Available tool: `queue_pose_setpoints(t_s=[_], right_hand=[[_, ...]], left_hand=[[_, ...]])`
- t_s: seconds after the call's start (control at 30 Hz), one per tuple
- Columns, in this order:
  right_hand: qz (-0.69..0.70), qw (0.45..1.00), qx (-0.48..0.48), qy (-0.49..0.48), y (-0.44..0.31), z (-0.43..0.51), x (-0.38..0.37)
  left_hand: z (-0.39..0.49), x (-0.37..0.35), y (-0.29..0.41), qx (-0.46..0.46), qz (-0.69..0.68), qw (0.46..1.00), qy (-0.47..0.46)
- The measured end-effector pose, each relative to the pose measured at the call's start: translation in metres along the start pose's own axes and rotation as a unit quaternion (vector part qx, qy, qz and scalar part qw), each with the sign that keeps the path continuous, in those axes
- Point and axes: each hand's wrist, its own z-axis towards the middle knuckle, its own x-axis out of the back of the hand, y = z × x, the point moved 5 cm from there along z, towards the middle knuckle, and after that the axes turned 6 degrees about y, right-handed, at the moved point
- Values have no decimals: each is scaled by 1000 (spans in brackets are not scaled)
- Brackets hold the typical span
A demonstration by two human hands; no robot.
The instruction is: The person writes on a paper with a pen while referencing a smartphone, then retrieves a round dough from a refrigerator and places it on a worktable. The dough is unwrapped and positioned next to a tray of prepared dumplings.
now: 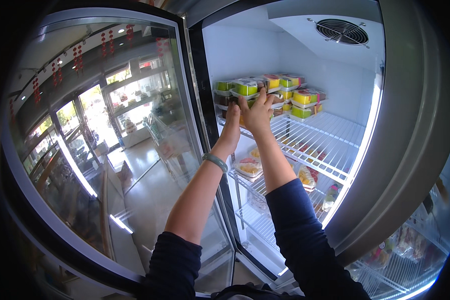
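Note:
Both my hands reach into an open upright display fridge, at the top wire shelf. Clear plastic dessert boxes, with green, yellow and brown contents, stand stacked there against the left and back. My right hand has its fingers spread against the front of the near stack. Close beside it, my left hand is upright, fingertips at the same stack's lower boxes. The hands cover part of these boxes, so whether either one grips a box is unclear. A green bangle circles my left wrist.
The glass door stands open on the left, reflecting or showing a shop interior. Fruit-topped cake boxes and a bottle are on the shelf below. A fan grille is in the fridge ceiling. Another lit case appears lower right.

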Motion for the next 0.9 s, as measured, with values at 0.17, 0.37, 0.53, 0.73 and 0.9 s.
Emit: queue_pose_setpoints(t_s=[0.17,0.37,0.53,0.73,0.9], right_hand=[[-69,997,18,2,-4,-8,2],[-90,995,29,44,-8,-15,12],[-44,995,37,83,-2,-11,15],[69,991,25,108,14,0,25],[96,989,-1,109,18,1,23]], left_hand=[[-10,-4,17,-45,61,997,-7],[-21,-7,36,-133,224,965,-10],[-21,0,25,-83,114,989,-49],[-44,-19,30,-105,223,965,-86],[-50,-27,45,-118,196,970,-81]])
